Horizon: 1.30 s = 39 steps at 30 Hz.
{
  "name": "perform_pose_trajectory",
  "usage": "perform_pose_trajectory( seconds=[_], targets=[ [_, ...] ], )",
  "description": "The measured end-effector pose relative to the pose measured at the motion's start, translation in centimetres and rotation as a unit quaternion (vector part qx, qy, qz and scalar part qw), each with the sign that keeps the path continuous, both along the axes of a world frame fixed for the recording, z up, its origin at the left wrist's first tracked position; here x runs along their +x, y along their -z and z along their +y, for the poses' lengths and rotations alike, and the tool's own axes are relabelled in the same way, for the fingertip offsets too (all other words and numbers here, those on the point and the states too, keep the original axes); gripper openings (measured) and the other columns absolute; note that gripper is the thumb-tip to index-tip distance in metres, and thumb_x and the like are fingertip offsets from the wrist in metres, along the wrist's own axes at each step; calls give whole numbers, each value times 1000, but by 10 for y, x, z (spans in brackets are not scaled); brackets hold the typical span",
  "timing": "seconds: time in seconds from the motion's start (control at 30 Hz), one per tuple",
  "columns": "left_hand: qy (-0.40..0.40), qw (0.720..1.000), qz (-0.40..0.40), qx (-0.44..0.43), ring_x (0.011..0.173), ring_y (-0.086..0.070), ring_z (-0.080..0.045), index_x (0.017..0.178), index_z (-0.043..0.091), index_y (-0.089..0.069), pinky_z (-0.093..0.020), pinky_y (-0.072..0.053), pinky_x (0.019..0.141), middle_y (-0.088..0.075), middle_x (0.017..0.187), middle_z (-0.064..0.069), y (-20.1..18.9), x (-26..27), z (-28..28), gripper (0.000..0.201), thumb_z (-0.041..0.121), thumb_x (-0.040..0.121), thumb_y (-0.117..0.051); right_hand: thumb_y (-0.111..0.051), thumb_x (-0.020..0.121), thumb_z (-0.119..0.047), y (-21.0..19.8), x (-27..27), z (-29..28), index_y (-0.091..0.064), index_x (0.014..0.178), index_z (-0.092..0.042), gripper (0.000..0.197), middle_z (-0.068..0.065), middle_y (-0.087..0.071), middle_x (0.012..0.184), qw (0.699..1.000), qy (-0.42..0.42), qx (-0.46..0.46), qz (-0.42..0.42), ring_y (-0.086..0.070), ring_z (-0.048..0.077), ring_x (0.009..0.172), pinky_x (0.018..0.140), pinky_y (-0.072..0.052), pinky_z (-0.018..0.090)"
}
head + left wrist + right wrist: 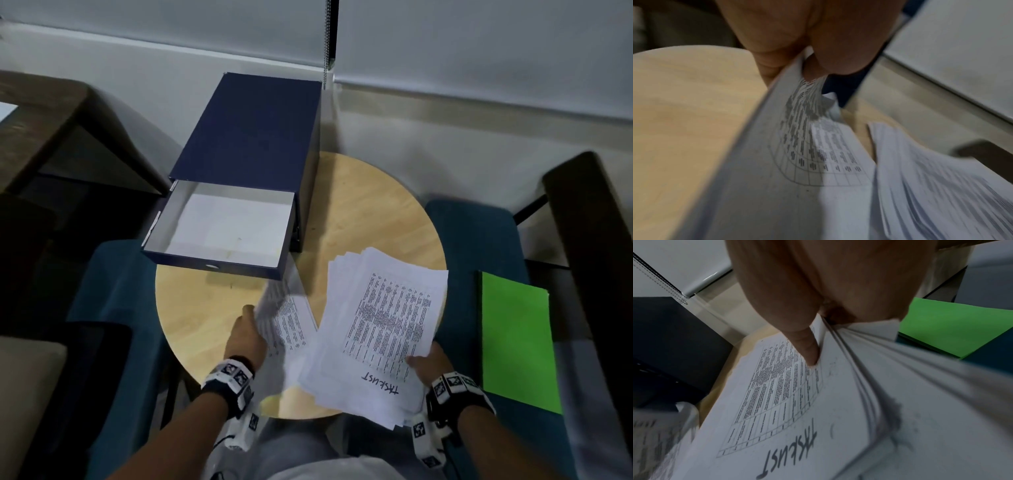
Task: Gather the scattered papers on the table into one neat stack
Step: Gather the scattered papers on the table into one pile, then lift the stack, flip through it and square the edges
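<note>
A thick bundle of printed sheets (380, 329), topmost one hand-lettered "TASKLIST", lies fanned over the right half of the round wooden table (202, 308). My right hand (428, 363) grips its near right corner, thumb (805, 347) on top of the bundle (793, 402) and the other fingers hidden beneath. My left hand (246, 332) pinches the left edge of a smaller curled bunch of sheets (287, 322), lifted and bent beside the big bundle. In the left wrist view those sheets (793, 146) curve up into my fingers (842, 53), blurred by motion.
A dark blue box (253, 137) stands at the table's back, its drawer (222, 229) pulled out with white paper inside. A green folder (517, 339) lies on the blue seat at right. Blue chairs flank the table; dark furniture stands at both sides.
</note>
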<state>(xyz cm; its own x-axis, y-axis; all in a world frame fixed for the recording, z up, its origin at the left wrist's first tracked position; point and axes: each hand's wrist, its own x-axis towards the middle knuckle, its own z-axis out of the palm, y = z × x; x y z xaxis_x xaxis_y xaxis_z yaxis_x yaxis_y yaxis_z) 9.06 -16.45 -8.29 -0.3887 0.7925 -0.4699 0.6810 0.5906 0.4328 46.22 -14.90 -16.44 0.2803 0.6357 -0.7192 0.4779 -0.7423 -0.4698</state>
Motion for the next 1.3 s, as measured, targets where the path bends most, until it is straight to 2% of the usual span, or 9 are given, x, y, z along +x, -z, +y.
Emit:
perform_pose_trajectory(
  seconds=[0.27,0.47,0.6,0.7,0.77,0.87,0.93,1.1,1.3],
  targets=[
    [208,966,-4,156,90,-64,-36,125,11,-53,-32,-46,66,-63,113,-13,-53,52,-11,48,-6,80,-53,-67,82,-6,-8,-2,2,-60,124,-12,42,5,-66,115,998,-38,30,27,-60,21,103,91,-43,28],
    [164,946,-70,272,70,-59,-13,114,27,-51,-23,-38,60,-63,83,10,-133,76,30,37,8,83,-58,-84,68,-32,-11,-2,6,-56,118,-14,60,9,-65,110,996,-45,23,69,-59,23,97,86,-43,29],
    [90,928,-152,328,66,-56,-3,111,21,-53,-17,-44,60,-62,76,10,-155,83,62,32,1,86,-56,-77,75,-16,-1,3,6,-45,139,-6,72,10,-55,132,999,-35,-9,15,-54,31,122,100,-41,35],
    [39,932,-223,284,82,-62,1,113,17,-53,-17,-49,69,-66,98,9,-138,87,83,27,2,90,-58,-64,89,-17,3,5,5,-70,103,-2,21,11,-63,108,995,2,-22,98,-65,21,90,82,-51,31],
    [33,945,-234,226,87,-62,-5,114,11,-50,-19,-49,74,-65,104,2,-117,94,86,20,9,95,-57,-47,99,-8,-1,7,6,-75,67,-5,43,13,-56,85,991,66,-21,118,-63,14,62,60,-51,23],
    [51,972,-177,143,90,-64,-18,127,7,-44,-22,-51,76,-62,111,-9,-69,106,82,29,14,99,-51,-43,98,-49,-11,10,1,-65,122,-6,54,13,-61,117,973,164,-27,159,-63,23,104,92,-44,26],
    [100,985,-131,54,112,-61,-33,142,8,-36,-31,-50,91,-59,128,-18,-27,110,78,47,20,99,-51,-37,76,-85,-8,13,-4,-61,128,-16,90,9,-64,125,954,220,-64,192,-61,29,114,104,-42,41],
    [201,974,15,-101,120,-48,-36,131,11,-45,-44,-45,100,-49,131,-16,43,110,56,48,41,93,-52,-35,94,-62,-29,10,0,-58,122,-18,57,8,-64,116,942,228,-42,242,-60,29,110,96,-47,42],
    [98,986,-80,-112,107,-55,-37,120,6,-46,-39,-45,86,-53,121,-18,58,114,53,51,47,90,-50,-62,79,-51,-12,12,11,-60,127,-19,59,1,-63,128,986,60,-11,155,-60,26,116,107,-42,45]
  ],
)
